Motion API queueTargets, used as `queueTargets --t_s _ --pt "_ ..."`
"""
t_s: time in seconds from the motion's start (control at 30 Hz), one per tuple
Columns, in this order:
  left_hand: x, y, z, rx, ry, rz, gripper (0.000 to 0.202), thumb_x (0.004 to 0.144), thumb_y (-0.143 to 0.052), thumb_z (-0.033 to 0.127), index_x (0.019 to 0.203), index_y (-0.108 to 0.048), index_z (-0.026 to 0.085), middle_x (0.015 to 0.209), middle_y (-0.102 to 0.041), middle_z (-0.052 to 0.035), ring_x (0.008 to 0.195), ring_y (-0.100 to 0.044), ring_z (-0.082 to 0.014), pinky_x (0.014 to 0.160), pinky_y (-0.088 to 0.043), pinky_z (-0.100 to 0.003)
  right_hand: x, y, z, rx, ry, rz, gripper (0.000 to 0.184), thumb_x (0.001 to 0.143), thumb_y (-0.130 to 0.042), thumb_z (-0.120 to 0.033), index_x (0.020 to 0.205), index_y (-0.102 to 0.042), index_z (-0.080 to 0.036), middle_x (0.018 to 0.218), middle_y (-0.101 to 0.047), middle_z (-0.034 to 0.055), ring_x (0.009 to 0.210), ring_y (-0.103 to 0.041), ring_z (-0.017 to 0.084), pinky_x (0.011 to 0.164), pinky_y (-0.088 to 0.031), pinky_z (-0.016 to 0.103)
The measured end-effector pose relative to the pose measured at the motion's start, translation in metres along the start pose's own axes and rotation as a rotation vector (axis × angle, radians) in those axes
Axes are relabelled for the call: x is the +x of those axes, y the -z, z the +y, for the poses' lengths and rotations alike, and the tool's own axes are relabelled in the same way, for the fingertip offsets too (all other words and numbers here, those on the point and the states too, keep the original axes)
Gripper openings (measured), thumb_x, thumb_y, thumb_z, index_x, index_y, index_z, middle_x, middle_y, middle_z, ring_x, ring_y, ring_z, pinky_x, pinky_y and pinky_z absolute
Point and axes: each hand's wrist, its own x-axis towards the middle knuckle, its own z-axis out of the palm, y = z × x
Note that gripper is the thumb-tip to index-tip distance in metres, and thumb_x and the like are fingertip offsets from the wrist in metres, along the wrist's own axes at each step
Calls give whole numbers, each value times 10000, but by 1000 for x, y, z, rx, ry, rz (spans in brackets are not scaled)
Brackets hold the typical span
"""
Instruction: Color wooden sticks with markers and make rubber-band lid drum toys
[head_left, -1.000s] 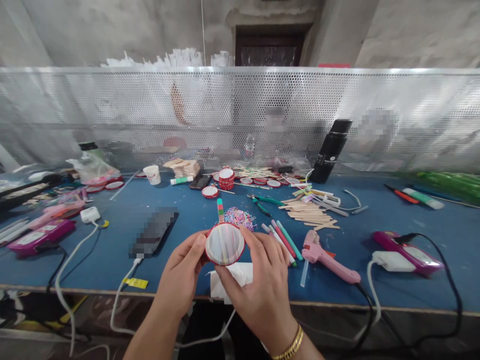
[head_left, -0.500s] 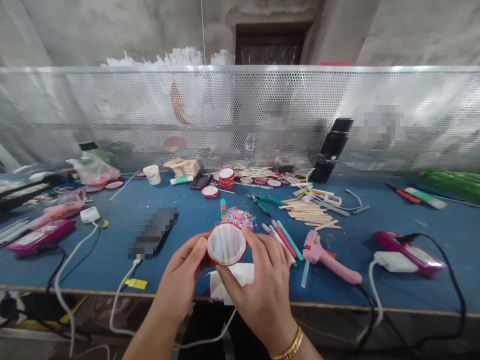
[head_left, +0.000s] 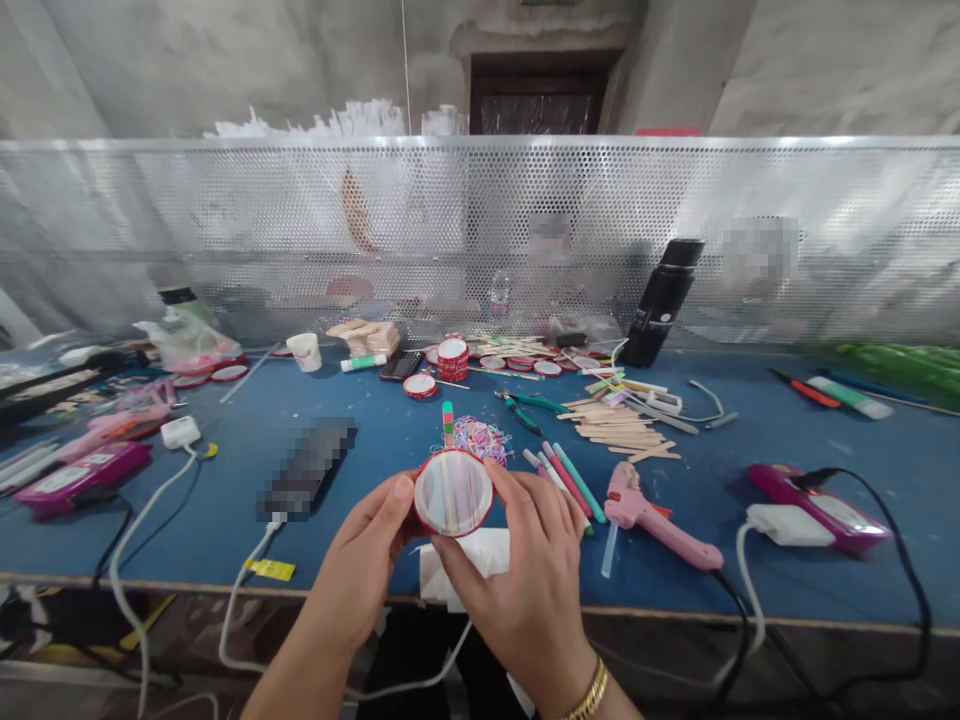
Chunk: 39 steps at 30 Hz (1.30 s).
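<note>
Both my hands hold a round red-rimmed lid (head_left: 453, 492) with a clear face, upright over the near edge of the blue table (head_left: 225, 490). My left hand (head_left: 365, 560) grips its left rim with thumb and fingers. My right hand (head_left: 525, 570) pinches its right and lower rim. Thin coloured bands show across the lid, and a coloured stick (head_left: 448, 422) stands up behind it. A white paper (head_left: 469, 560) lies under my hands.
A pink glue gun (head_left: 652, 520) lies at the right with markers (head_left: 570, 478) and wooden sticks (head_left: 619, 425) beyond. Coloured rubber bands (head_left: 480, 436), green pliers (head_left: 525, 405), stacked red lids (head_left: 452, 357), a phone (head_left: 307, 465), chargers and cables surround. A perforated metal screen (head_left: 480, 230) closes the back.
The lid has turned slightly in my hands and my fingers have shifted along its rim. Nothing on the table has moved.
</note>
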Motion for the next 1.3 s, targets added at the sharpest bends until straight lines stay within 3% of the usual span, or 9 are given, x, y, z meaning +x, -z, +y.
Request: queueTargets --t_s 0.2,0.43,0.93,1.13,1.3 --pt "3 -2 11 70 -21 17 514 779 -810 631 995 -859 168 1009 -827 -129 910 -730 -267 841 -583 -342 -5 0 -2 2 16 -11 579 944 -629 -621 1324 -572 -189 1134 -710 96 1043 -644 286 949 -413 455" --pt "3 -8 14 41 8 20 497 796 -778 633 1006 -847 188 1032 -815 -113 887 -720 -243 738 -575 -301 -9 0 -2 -2 12 -23 588 951 -599 -654 1315 -580 -193 1124 -715 101 1027 -642 290 952 -394 456" --pt "-1 -10 8 -23 -5 41 475 749 -856 571 998 -854 166 1021 -816 -134 867 -722 -248 787 -605 -324 -8 0 0 -19 6 -14 584 942 -617 -642 1313 -584 -193 1124 -709 101 1031 -646 291 948 -410 460" --pt "-2 2 -1 -25 33 65 367 678 -937 495 904 -861 217 872 -807 -63 751 -687 -171 721 -589 -255 -6 -2 1 -10 7 -21 564 946 -621 -623 1314 -589 -196 1132 -723 102 1030 -646 294 939 -410 456" --pt "-1 17 -2 147 -10 110 364 728 -902 507 961 -854 232 856 -784 -40 747 -643 -154 658 -546 -218 -5 -6 -1 -5 -9 -40 565 933 -655 -607 1329 -584 -211 1157 -726 97 1043 -644 289 960 -403 467"
